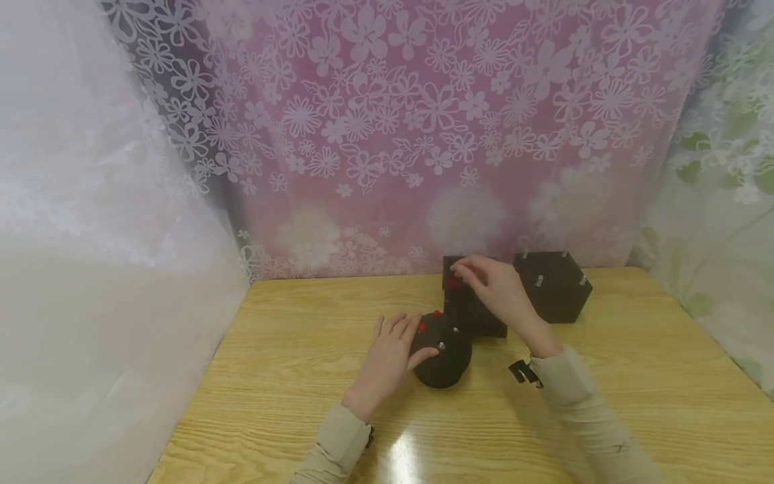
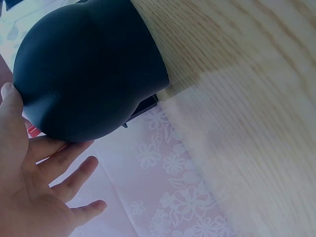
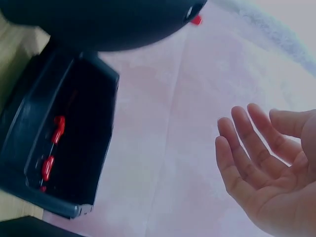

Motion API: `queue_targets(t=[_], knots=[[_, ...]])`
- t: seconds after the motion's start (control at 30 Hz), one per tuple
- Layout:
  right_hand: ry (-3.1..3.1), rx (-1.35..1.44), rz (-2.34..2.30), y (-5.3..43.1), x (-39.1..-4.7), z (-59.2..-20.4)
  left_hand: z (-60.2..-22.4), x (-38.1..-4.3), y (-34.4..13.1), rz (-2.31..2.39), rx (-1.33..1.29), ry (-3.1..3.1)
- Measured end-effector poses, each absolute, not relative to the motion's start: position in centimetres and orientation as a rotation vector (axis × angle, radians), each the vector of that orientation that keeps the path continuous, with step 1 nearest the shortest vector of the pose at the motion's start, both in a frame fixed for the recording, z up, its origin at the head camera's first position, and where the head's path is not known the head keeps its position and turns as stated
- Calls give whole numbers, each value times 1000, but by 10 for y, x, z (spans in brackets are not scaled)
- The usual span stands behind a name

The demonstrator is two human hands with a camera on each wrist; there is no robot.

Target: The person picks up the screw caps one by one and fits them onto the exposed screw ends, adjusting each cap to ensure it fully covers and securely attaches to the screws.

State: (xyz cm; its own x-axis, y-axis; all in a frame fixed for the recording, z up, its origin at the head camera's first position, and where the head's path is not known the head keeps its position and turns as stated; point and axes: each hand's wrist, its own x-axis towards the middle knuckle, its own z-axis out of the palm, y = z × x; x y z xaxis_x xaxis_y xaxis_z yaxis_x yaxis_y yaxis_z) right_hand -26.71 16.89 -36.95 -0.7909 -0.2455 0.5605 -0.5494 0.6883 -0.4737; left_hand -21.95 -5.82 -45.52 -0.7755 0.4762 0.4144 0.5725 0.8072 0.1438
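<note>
While both grips work low over it, a wood-grained table [image 1: 302, 363] spreads out on every side, with a bright glare patch [image 1: 402, 460] just nearer the person than the left grip [image 1: 387, 359]. Beyond both grips hangs a pink curtain [image 1: 393, 134] printed with white flowers; a whitish sheet [image 1: 109, 235] closes off the space well to their left, and a leaf-patterned sheet [image 1: 695, 222] does so to their right.

Just right of the left grip, touching its thumb and some of its fingers, sits a black dome [image 1: 444, 370] with red pegs [image 1: 422, 329] and silver pegs [image 1: 442, 345] on top. That grip is spread wide against it. Under the right grip [image 1: 504, 289] stands a black tray [image 3: 96, 128] holding red pieces [image 3: 48, 168]; this grip is empty, its fingers loosely bent. Right of it, near the tray, is a black box [image 1: 553, 289] with clear pegs [image 1: 539, 280]. The dome stands between the left grip and the tray, while the right grip and forearm partly hide the tray from the head view.
</note>
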Motion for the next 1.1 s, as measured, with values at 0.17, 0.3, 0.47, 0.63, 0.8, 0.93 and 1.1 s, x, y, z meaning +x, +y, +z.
queue_targets(t=[0.17,0.3,0.47,0.63,0.8,0.93,1.1], knots=[[-2535,569,902,177,-288,-371,-455,-220,-60,-369,-795,-2631],[-2613,556,869,183,-307,-378,-456,-221,-60,-361,-795,-2617],[-2728,550,740,186,-333,-391,-457,-221,-60,-357,-802,-2613],[-2804,557,579,183,-351,-400,-457,-220,-60,-368,-805,-2628],[-2892,571,453,178,-364,-404,-454,-219,-59,-362,-809,-2625],[-2954,573,387,177,-374,-414,-455,-219,-59,-350,-806,-2623],[-3020,592,384,179,-385,-424,-456,-220,-59,-352,-802,-2616]])
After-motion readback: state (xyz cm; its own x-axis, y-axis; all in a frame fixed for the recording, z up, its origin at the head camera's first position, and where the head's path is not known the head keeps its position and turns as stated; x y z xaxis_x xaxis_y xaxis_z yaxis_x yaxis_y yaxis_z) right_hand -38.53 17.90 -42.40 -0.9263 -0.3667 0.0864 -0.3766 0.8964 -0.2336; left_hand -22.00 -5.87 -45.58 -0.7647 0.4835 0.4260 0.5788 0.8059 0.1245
